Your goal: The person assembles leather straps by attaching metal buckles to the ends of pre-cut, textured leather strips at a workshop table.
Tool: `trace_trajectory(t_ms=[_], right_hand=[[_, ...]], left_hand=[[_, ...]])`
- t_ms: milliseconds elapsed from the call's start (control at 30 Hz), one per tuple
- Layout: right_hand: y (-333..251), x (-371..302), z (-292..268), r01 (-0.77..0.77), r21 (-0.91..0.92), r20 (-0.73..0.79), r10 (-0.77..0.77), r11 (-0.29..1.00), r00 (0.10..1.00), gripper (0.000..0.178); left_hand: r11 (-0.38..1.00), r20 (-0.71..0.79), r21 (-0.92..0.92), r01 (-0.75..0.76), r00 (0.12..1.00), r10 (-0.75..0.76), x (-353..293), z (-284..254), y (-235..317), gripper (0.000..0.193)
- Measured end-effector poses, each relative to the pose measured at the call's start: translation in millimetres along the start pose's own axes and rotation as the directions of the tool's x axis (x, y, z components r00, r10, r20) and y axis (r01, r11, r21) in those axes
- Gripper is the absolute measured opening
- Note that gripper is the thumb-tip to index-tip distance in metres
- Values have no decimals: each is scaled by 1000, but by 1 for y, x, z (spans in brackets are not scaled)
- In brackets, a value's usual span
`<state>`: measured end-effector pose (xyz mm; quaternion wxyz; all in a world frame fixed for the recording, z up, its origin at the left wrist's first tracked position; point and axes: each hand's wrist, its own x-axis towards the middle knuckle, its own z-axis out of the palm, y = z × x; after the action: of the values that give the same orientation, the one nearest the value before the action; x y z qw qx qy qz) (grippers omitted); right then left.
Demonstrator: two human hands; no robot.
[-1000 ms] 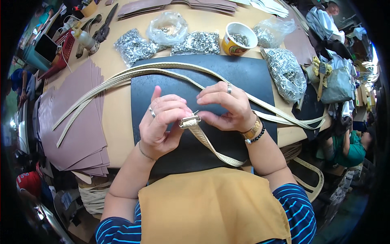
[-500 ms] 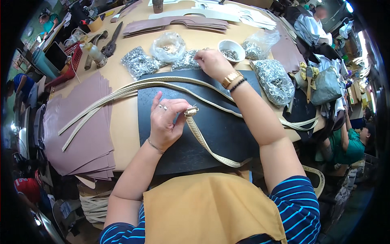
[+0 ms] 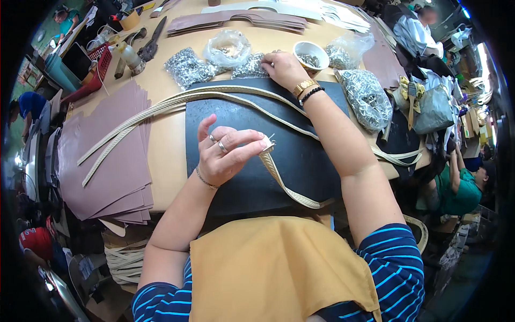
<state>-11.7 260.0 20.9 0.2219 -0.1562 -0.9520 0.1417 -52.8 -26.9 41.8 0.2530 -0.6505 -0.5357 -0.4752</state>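
Observation:
My left hand (image 3: 222, 153) pinches the end of a cream stitched strap (image 3: 276, 174) between thumb and fingertips. A small metal buckle (image 3: 270, 145) sits at that end, and the strap hangs down toward the table's front edge. My right hand (image 3: 284, 70) reaches to the far side, its fingers curled at a plastic bag of small metal parts (image 3: 249, 67); its fingertips are partly hidden. Below both hands lies a black mat (image 3: 236, 188). Several more cream straps (image 3: 220, 92) stretch across the mat, passing under my right forearm.
A white tub (image 3: 311, 56) of metal bits stands right of my right hand. More bags (image 3: 185, 67) of metal parts lie around it. Mauve sheets (image 3: 110, 161) are stacked at left, near shears (image 3: 154, 43) and a bottle (image 3: 131, 59). A brush (image 3: 411, 104) is at right. Other people work nearby.
My left hand has turned slightly, moving the buckle end a little to the right. My right hand stays at the bag, its fingers now curled more. The view has shifted slightly.

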Motion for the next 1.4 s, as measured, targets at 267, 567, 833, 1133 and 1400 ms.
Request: trace_trajectory(t_ms=[267,567,833,1133,1400], right_hand=[[-35,-46,-40,-20,360,-185,92,933,979,14],[-131,-131,-118,254,553,-97,-242,794,966,14],[-129,-146,-129,447,231,-34,-452,864,891,20],[-130,-156,-137,478,137,119,-494,868,862,19],[-123,-159,-134,417,243,114,-453,876,884,20]], left_hand=[[990,-45,70,-119,991,122,1,1,10,33],[990,-30,15,-141,989,142,-2,-1,16,29],[982,21,-13,-189,982,190,-6,8,19,18],[975,31,-55,-216,975,218,-12,14,25,19],[976,32,-105,-192,980,196,-12,17,27,19]])
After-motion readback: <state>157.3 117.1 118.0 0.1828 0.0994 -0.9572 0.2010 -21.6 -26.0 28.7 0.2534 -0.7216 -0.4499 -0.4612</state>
